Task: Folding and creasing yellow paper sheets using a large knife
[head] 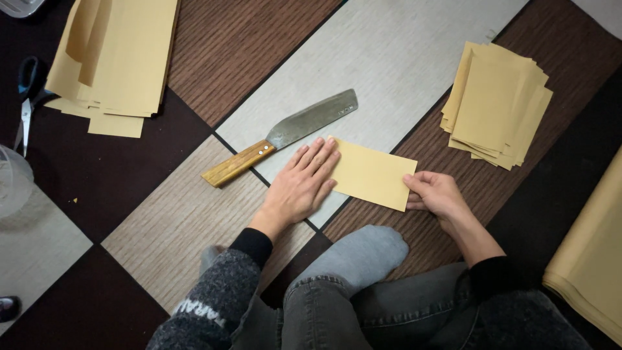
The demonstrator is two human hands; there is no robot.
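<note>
A folded yellow paper sheet lies on the patterned floor in front of me. My left hand presses flat on its left end, fingers together and stretched out. My right hand pinches the sheet's right edge between thumb and fingers. A broad knife with a wooden handle and a grey blade lies just beyond my left hand, its blade pointing up and right, not touched.
A stack of small yellow sheets sits at the upper right. Larger yellow sheets are piled at the upper left, with scissors beside them. More yellow paper lies at the right edge. My crossed legs fill the bottom.
</note>
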